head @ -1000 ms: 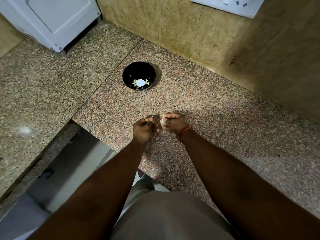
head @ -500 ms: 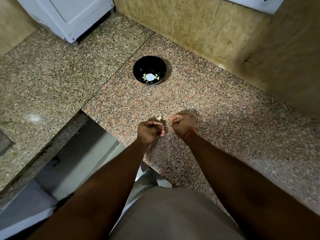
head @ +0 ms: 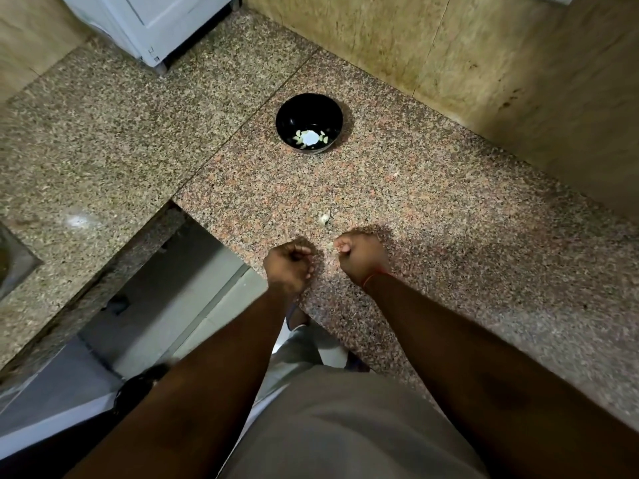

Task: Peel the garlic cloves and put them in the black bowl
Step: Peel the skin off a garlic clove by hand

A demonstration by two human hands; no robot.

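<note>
The black bowl [head: 294,114] stands on the granite counter beyond my hands, with several peeled garlic cloves [head: 310,137] at its bottom. A small pale bit of garlic [head: 324,218] lies on the counter just ahead of my hands. My right hand [head: 361,259] is curled, and its fingertips pinch a small pale garlic clove [head: 336,248] that is mostly hidden. My left hand [head: 289,267] is a short gap to its left, fingers curled into the palm, and I see nothing in it.
The speckled granite counter [head: 449,236] runs along a tiled wall [head: 432,46] at the back. A white appliance [head: 166,25] stands at the far left corner. The counter edge [head: 207,216] drops to the floor on my left. A sink rim [head: 14,264] shows at the far left.
My hands were together working on one clove. They have drawn apart and back toward me, and the pale bit now lies on the counter ahead of them.
</note>
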